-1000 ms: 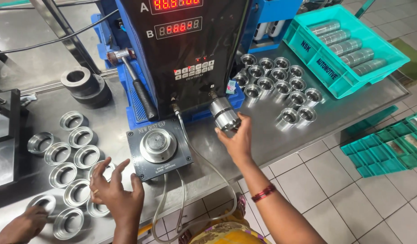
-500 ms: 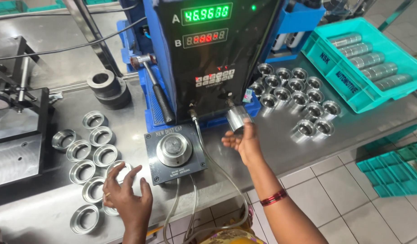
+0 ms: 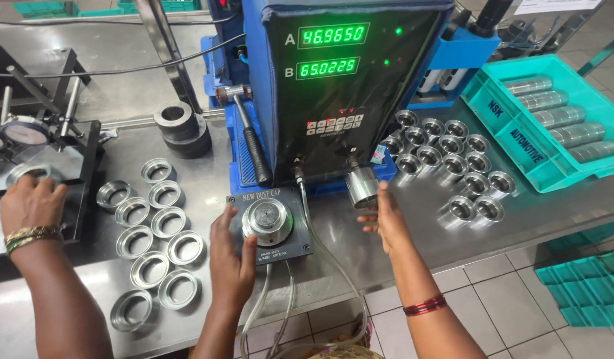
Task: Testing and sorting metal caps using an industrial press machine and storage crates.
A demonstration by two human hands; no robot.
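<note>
— What lies around the left hand (image 3: 230, 262)?

— The gauge block (image 3: 270, 225) sits just right of it on the counter (image 3: 87, 302); the loose rings (image 3: 154, 249) lie to its left.

— And the right hand (image 3: 387, 216)?

— A metal cylinder (image 3: 361, 186) touches it at the fingertips. The readout box (image 3: 340, 86) stands behind it, the cups (image 3: 453, 166) to its right, the tray (image 3: 553, 119) beyond them.

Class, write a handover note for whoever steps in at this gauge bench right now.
Left hand: open, resting on the gauge block beside the round part seated on it.
Right hand: open, fingertips against the metal cylinder.
A co-worker's hand is at the far-left fixture.
Done: one part seated; both displays lit.
Remaining: loose rings at left, metal cups at right.
</note>
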